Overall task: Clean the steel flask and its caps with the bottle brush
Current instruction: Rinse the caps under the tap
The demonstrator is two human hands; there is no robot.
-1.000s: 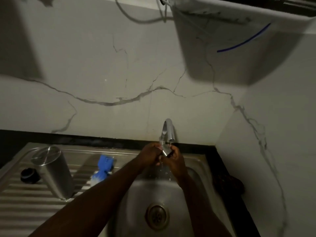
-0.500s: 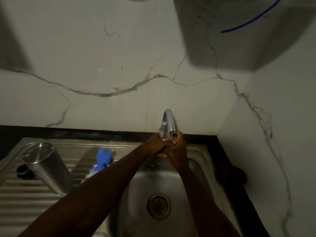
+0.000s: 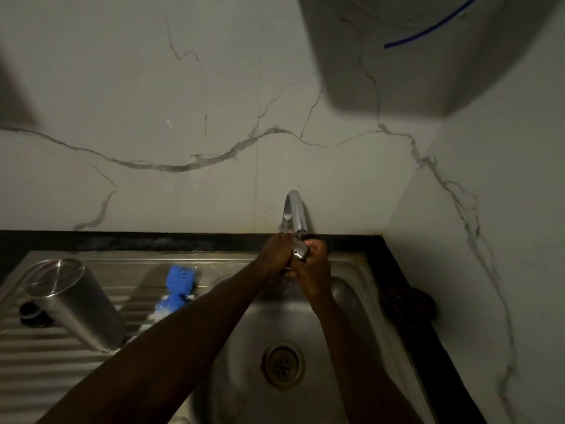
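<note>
Both my hands meet under the tap spout [image 3: 294,214] over the sink bowl. My left hand [image 3: 275,250] and my right hand [image 3: 315,264] together grip a small shiny steel cap [image 3: 299,251] between them. Water trickles below them. The steel flask [image 3: 73,296] stands upside down on the draining board at the left. A black cap [image 3: 30,313] lies just left of the flask. The bottle brush, with its blue and white head [image 3: 177,289], lies on the draining board between the flask and the bowl.
The steel sink [image 3: 345,316] has a drain [image 3: 283,365] in its middle. A dark cloth-like lump [image 3: 406,304] sits on the black counter at the right. A marble wall rises close behind the tap and on the right.
My view has tilted down a little. Both hands rose close under the spout and now sit slightly lower, with the steel cap showing between them again.
</note>
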